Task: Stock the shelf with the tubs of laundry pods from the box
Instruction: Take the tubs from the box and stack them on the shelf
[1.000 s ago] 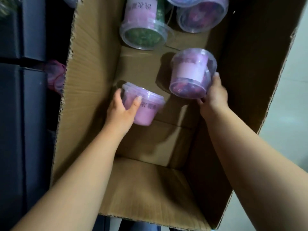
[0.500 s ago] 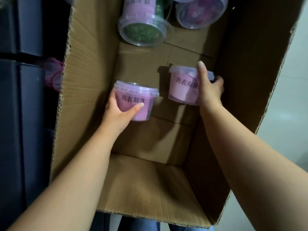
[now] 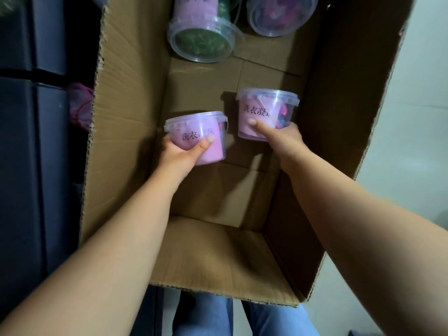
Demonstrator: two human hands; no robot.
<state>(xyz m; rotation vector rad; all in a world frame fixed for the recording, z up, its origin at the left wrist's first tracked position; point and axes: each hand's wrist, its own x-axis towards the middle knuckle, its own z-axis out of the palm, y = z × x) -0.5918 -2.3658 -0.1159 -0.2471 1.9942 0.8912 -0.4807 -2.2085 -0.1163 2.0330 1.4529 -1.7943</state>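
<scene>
Both grips are full: my left hand [image 3: 179, 151] wraps around a pink-labelled tub [image 3: 197, 137] from below, thumb pressed across the front of its label, and my right hand [image 3: 278, 134] clasps a second pink tub [image 3: 265, 112] the same way, thumb lying on the printed characters. Each tub stands upright in my hold with its clear lid on top, and both sit inside the cardboard box [image 3: 126, 117], above its floor, the left one nearer the left wall and the right one a little farther in. The two tubs are near each other but not touching. Coloured pods show through the clear side of the right tub.

Farther in, at the far end of the box, two more tubs lie on their sides: a tub of green pods [image 3: 202, 41] with its round end turned toward me, and just beside it on the right a tub of purple pods [image 3: 278, 15], partly cut off by the top edge. Left of the box stands dark shelving [image 3: 34, 117], with something pink [image 3: 80, 103] tucked in the gap beside the cardboard. Below the near edge of the box I see my blue jeans [image 3: 206, 316].
</scene>
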